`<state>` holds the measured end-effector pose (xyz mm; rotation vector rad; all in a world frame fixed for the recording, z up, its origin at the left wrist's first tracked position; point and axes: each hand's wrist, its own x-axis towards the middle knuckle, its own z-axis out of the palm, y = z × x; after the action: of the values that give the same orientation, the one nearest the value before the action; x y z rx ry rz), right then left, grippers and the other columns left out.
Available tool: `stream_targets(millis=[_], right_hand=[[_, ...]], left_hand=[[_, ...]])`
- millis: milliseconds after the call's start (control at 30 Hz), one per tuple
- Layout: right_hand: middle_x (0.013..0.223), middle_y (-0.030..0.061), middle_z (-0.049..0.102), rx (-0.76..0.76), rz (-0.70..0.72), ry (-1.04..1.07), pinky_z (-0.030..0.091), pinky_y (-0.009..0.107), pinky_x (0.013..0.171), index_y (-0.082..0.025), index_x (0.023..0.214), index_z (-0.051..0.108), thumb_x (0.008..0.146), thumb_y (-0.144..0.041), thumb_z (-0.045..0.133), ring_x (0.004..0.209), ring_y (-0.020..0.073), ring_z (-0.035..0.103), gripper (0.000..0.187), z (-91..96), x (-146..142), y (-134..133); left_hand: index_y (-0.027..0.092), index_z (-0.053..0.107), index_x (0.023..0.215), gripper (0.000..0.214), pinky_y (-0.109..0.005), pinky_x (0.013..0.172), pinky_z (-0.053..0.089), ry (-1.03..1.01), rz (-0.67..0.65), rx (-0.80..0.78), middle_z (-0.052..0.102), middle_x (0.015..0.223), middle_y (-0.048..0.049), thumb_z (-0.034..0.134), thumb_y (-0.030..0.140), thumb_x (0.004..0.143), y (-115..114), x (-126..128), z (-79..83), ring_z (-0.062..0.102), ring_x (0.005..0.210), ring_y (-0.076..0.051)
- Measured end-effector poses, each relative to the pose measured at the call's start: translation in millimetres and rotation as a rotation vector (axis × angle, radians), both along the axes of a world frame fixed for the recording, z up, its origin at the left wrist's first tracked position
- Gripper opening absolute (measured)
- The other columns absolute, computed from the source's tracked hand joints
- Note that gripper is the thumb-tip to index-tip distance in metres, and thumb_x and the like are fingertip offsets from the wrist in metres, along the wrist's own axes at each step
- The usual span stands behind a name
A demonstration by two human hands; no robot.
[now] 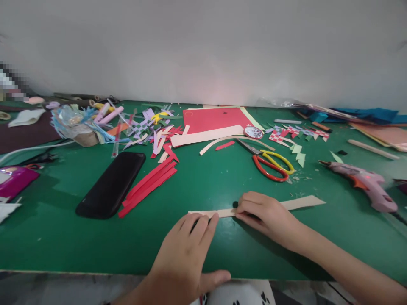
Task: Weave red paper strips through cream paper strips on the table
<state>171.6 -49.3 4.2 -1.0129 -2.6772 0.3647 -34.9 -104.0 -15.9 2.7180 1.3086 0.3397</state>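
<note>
A long cream paper strip (302,203) lies crosswise near the front of the green table. My left hand (186,248) rests its fingertips on the strip's left part, holding it down with the thumb spread away. With the fingers bent and pinched together, my right hand (270,216) grips the strip near its middle. A small round black piece (235,204) sits right by the right fingertips, at the strip's far edge; whether the fingers touch it I cannot tell. Beyond the right hand lie scissors (270,166) with red and yellow handles, blades partly apart.
A black phone (111,185) and several red paper strips (149,184) lie left of the hands. At the right is a pink glue gun (365,184) with its cord. Red paper sheets (213,120), woven paper scraps (140,129) and offcuts spread along the back wall.
</note>
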Motion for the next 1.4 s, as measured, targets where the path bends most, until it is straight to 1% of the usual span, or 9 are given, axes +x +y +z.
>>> stream_targets(millis=[133, 200, 300, 500, 633, 800, 867, 1167, 1400], right_hand=[[0.064, 0.0035, 0.055, 0.11, 0.02, -0.019, 0.035, 0.023, 0.055, -0.016, 0.069, 0.056, 0.087, -0.023, 0.032, 0.061, 0.0116, 0.047, 0.031, -5.4, -3, -5], [0.064, 0.0033, 0.055, 0.14, 0.022, -0.016, 0.035, 0.023, 0.055, -0.016, 0.069, 0.056, 0.087, -0.023, 0.033, 0.061, 0.0116, 0.047, 0.031, -7.2, -4, -6], [0.065, 0.0038, 0.056, 0.129, 0.016, 0.006, 0.036, 0.022, 0.055, -0.015, 0.072, 0.058, 0.088, -0.023, 0.032, 0.062, 0.0119, 0.049, 0.031, -8.2, -6, -7], [0.063, 0.0024, 0.055, 0.047, -0.061, 0.048, 0.037, 0.021, 0.054, -0.016, 0.07, 0.056, 0.086, -0.025, 0.036, 0.06, 0.0112, 0.049, 0.027, -6.2, 0, -5], [0.06, 0.0012, 0.052, 0.053, -0.12, 0.037, 0.035, 0.021, 0.052, -0.017, 0.066, 0.054, 0.084, -0.027, 0.04, 0.057, 0.0108, 0.048, 0.025, -5.1, 8, -3], [0.057, 0.0, 0.049, 0.061, -0.155, 0.007, 0.032, 0.02, 0.05, -0.016, 0.061, 0.05, 0.081, -0.026, 0.045, 0.056, 0.0104, 0.045, 0.023, -4.0, 11, -2], [0.057, -0.0005, 0.049, 0.036, -0.178, -0.016, 0.032, 0.02, 0.05, -0.016, 0.061, 0.049, 0.08, -0.025, 0.048, 0.056, 0.0103, 0.045, 0.021, -3.0, 10, -1], [0.056, -0.0016, 0.047, -0.063, -0.27, -0.16, 0.026, 0.019, 0.048, -0.016, 0.058, 0.047, 0.076, -0.025, 0.052, 0.056, 0.0101, 0.044, 0.021, 2.9, 4, 1], [0.058, -0.0012, 0.048, -0.065, -0.296, -0.218, 0.023, 0.019, 0.046, -0.016, 0.057, 0.046, 0.076, -0.026, 0.051, 0.057, 0.01, 0.044, 0.022, 4.2, 2, 1]], left_hand=[[0.014, 0.047, 0.113, 0.04, -0.031, 0.057, 0.044, 0.036, 0.038, 0.018, 0.056, 0.083, -0.006, 0.041, 0.038, 0.081, 15, 6, 9.9, 0.052, 0.072, -0.02], [0.017, 0.053, 0.101, 0.025, -0.027, 0.054, 0.043, 0.057, 0.033, -0.02, 0.054, 0.081, -0.0034, 0.043, 0.027, 0.081, 23, 12, 14.3, 0.052, 0.07, -0.017], [0.018, 0.055, 0.085, 0.012, -0.023, 0.051, 0.042, 0.062, -0.001, -0.081, 0.053, 0.078, -0.0006, 0.045, 0.022, 0.081, 31, 21, 17.6, 0.053, 0.067, -0.014], [0.017, 0.053, 0.072, 0.016, -0.022, 0.044, 0.037, 0.161, 0.065, -0.054, 0.05, 0.065, 0.0016, 0.043, 0.023, 0.082, 38, 23, 17.8, 0.052, 0.056, -0.013], [0.017, 0.052, 0.069, 0.019, -0.022, 0.039, 0.031, 0.2, 0.046, -0.002, 0.052, 0.064, 0.0014, 0.042, 0.025, 0.083, 41, 20, 16.2, 0.051, 0.05, -0.012], [0.017, 0.051, 0.064, 0.019, -0.024, 0.043, 0.031, 0.163, 0.008, 0.121, 0.052, 0.06, 0.0013, 0.045, 0.024, 0.081, 43, 17, 12.6, 0.051, 0.055, -0.014], [0.017, 0.05, 0.062, 0.02, -0.025, 0.045, 0.031, 0.148, 0.003, 0.139, 0.052, 0.058, 0.0011, 0.046, 0.024, 0.08, 44, 17, 12.7, 0.05, 0.058, -0.015], [0.017, 0.052, 0.063, 0.02, -0.027, 0.051, 0.025, 0.136, 0.044, 0.003, 0.052, 0.059, 0.0017, 0.048, 0.026, 0.08, 48, 17, 18.9, 0.046, 0.061, -0.015], [0.017, 0.05, 0.059, 0.025, -0.027, 0.055, 0.023, 0.072, 0.104, -0.054, 0.049, 0.056, 0.0026, 0.042, 0.025, 0.082, 44, 1, 17.2, 0.043, 0.058, -0.013]])
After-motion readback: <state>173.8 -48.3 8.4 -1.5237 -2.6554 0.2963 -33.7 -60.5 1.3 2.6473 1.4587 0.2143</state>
